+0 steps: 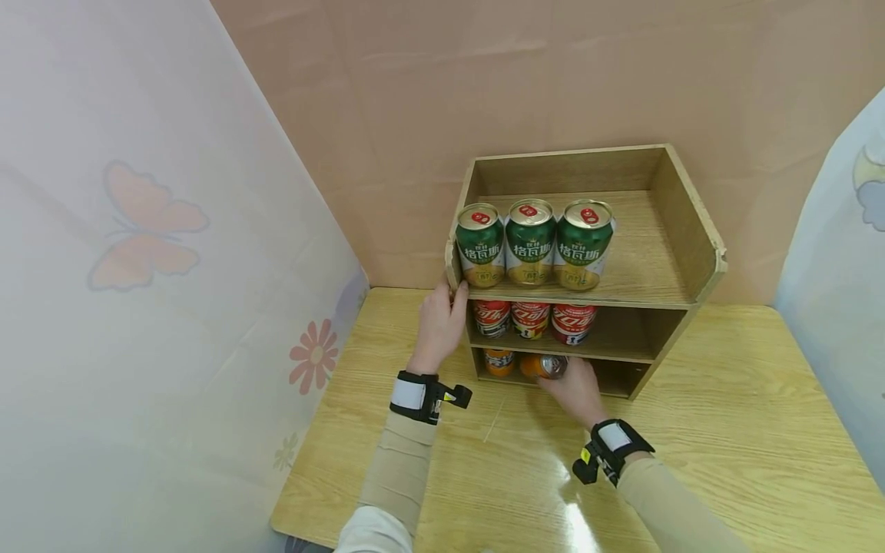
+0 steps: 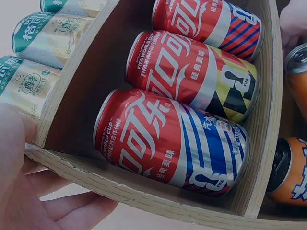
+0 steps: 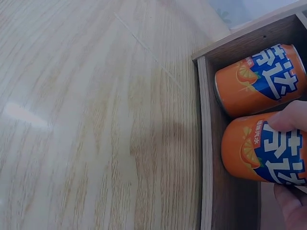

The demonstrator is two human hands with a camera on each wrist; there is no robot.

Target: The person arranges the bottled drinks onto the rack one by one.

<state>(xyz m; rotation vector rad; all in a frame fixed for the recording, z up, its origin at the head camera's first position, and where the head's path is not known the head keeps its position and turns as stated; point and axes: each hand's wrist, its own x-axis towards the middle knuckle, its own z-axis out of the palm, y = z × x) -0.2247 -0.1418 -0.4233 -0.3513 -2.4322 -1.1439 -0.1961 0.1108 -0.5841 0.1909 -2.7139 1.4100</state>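
Observation:
In the head view, my right hand [image 1: 579,390] grips an orange soda can [image 1: 534,365] on the bottom level of a wooden shelf [image 1: 691,223]. That can is tilted, its silver top turned toward the hand. The right wrist view shows thumb and fingers on opposite sides of the can [image 3: 244,148]. Just left of it, a second orange can [image 1: 499,362] stands upright. My left hand [image 1: 442,322] holds the shelf's left side panel, thumb near the front edge. In the left wrist view, its fingers [image 2: 72,211] reach around the panel's outer side.
Three green-and-gold cans [image 1: 530,246] line the top level at the left. Below them, three red cola cans [image 1: 531,319] stand on the middle level. The shelf sits on a wooden table [image 1: 512,468] against a tan backdrop [image 1: 553,77], between pale side walls [image 1: 228,307].

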